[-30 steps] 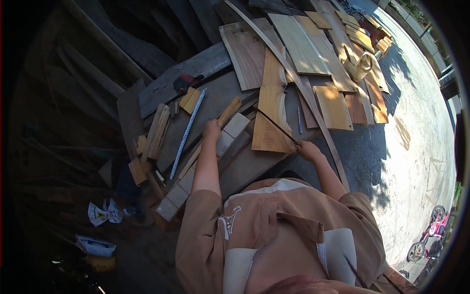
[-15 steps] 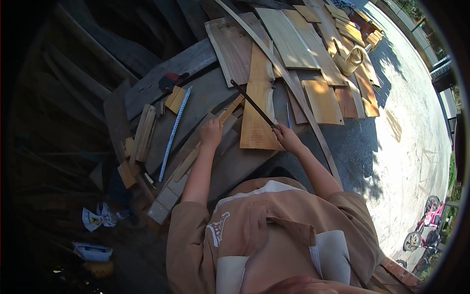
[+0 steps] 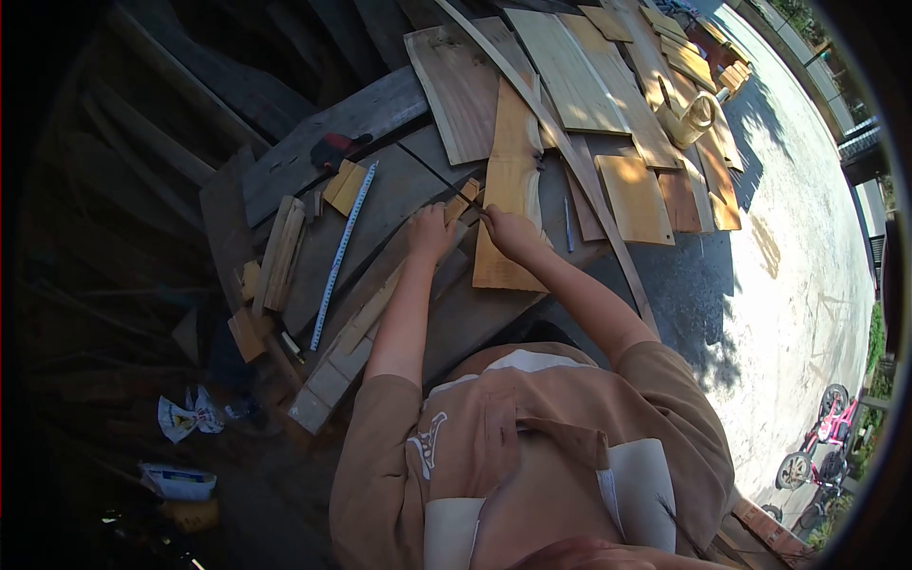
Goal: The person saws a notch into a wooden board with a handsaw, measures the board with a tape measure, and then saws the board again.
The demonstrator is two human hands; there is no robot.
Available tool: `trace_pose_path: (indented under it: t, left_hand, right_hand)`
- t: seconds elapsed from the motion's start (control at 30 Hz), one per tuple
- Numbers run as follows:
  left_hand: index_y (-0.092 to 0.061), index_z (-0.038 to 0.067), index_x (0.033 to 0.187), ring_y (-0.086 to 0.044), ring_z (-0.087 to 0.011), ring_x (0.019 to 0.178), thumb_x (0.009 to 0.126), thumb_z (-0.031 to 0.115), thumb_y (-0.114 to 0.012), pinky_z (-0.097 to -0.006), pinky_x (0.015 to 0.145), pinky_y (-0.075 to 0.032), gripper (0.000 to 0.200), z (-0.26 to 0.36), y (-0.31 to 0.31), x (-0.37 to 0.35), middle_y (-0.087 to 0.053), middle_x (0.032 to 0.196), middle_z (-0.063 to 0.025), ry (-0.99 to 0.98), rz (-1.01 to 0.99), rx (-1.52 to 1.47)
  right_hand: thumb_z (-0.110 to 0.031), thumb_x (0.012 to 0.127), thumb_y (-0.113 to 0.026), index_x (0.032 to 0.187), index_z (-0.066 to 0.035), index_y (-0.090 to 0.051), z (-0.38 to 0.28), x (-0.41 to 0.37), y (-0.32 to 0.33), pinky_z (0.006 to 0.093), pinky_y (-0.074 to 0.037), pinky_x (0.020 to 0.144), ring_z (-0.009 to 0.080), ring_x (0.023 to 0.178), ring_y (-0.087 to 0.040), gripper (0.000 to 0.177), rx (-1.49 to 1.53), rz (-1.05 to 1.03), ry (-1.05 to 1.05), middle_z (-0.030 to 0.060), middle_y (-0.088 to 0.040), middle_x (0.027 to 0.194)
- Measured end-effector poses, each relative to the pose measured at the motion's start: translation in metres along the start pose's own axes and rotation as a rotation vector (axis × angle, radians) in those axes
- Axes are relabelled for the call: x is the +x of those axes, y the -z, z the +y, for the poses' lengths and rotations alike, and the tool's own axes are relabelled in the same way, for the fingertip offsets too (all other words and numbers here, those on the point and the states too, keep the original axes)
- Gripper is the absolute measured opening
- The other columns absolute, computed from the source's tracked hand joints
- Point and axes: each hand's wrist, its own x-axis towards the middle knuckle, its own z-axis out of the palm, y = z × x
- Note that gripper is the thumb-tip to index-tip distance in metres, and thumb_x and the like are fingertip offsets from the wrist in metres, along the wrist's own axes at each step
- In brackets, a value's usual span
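The stick (image 3: 463, 197) lies in the middle, and the file (image 3: 432, 169) crosses over its far end. The ruler (image 3: 344, 255) lies on the table (image 3: 388, 201) to the left, with short sticks (image 3: 278, 256) left of it. A plank (image 3: 510, 190) lies right of the stick, and a pen (image 3: 569, 224) is right of the plank. A jug (image 3: 686, 122) sits on boards (image 3: 654, 147) at the far right.

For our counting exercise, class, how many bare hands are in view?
2: the left hand is on a narrow, yellowish wooden strip; the right hand, beside it, grips a long, thin, dark tool. No others show.
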Motion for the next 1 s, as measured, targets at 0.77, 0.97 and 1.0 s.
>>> trace_pose_path:
  t: [0.77,0.97,1.0]
  left_hand:
    - [-0.047,0.005,0.085,-0.054,-0.0253,0.085,0.080,0.031,-0.056,-0.0356,0.067,-0.047,0.028,-0.001,-0.026,0.002,-0.054,0.084,-0.0095,-0.121,0.159,0.145]
    - [-0.047,0.005,0.085,-0.054,-0.0253,0.085,0.080,0.031,-0.056,-0.0357,0.065,-0.048,0.028,-0.001,-0.026,0.003,-0.054,0.083,-0.0094,-0.112,0.147,0.154]
    - [-0.047,0.005,0.085,-0.054,-0.0253,0.085,0.080,0.031,-0.056,-0.0357,0.065,-0.048,0.028,-0.001,-0.027,0.003,-0.054,0.083,-0.0094,-0.113,0.146,0.149]
  right_hand:
    - [-0.030,0.089,-0.041,0.086,-0.005,-0.047,-0.007,0.020,-0.011,0.0472,-0.044,0.061,0.0378,0.067,-0.058,0.026,-0.004,-0.013,-0.010,0.0193,-0.059,0.069]
    - [-0.028,0.089,-0.040,0.092,-0.005,-0.048,-0.008,0.023,-0.013,0.0488,-0.044,0.062,0.0391,0.070,-0.058,0.024,-0.015,-0.058,-0.038,0.0209,-0.060,0.073]
    - [-0.028,0.089,-0.040,0.092,-0.005,-0.048,-0.008,0.024,-0.013,0.0488,-0.044,0.062,0.0391,0.070,-0.058,0.024,-0.018,-0.059,-0.042,0.0209,-0.060,0.073]
